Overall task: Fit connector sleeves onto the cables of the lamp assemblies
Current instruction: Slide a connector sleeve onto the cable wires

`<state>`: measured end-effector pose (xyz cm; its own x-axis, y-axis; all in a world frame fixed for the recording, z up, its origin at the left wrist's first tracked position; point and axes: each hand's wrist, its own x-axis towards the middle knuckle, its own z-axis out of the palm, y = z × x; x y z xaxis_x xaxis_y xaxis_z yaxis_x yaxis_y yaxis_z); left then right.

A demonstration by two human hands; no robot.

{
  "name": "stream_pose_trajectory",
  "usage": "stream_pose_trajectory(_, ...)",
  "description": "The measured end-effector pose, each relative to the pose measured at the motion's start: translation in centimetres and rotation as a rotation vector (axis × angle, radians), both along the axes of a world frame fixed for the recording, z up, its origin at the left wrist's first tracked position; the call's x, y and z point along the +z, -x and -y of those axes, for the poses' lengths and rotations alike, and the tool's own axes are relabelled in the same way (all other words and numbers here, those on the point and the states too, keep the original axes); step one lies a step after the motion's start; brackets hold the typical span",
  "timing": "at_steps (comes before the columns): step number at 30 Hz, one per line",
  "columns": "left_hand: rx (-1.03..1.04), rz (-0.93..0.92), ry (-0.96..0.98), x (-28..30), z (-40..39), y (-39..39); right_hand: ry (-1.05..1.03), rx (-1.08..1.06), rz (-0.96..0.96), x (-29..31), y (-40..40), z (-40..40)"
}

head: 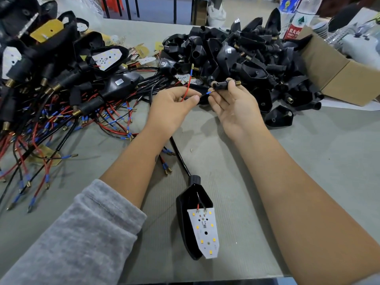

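Note:
A black lamp housing [183, 204] with a white LED board [204, 231] lies on the table near me, and its black cable [178, 155] runs up to my hands. My left hand [172, 108] pinches the cable's red wire [186, 90] and a thin black wire. The black wire's blue-tipped terminal [209, 92] points at a black connector sleeve [223, 84] with a brass threaded end. That sleeve is held between the fingertips of my right hand [232, 103]. The red wire's blue terminal [191, 72] sticks up free.
A pile of black connector sleeves and housings [246, 58] fills the far right beside a cardboard box [337, 75]. Finished lamp assemblies with red and black wires [51, 95] crowd the left. Water bottles [298, 17] stand at the back. Bare grey table [308, 171] lies to my right.

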<state>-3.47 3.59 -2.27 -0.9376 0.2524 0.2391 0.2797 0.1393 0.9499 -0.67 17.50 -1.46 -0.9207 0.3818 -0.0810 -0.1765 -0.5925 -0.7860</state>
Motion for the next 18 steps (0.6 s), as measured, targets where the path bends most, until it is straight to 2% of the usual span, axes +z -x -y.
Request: stream_pose_trajectory(18, 0.06, -0.003, 0.009, -0.14, 0.21, 0.22, -0.078, 0.124, -0.031, 0.35, -0.51, 0.39)
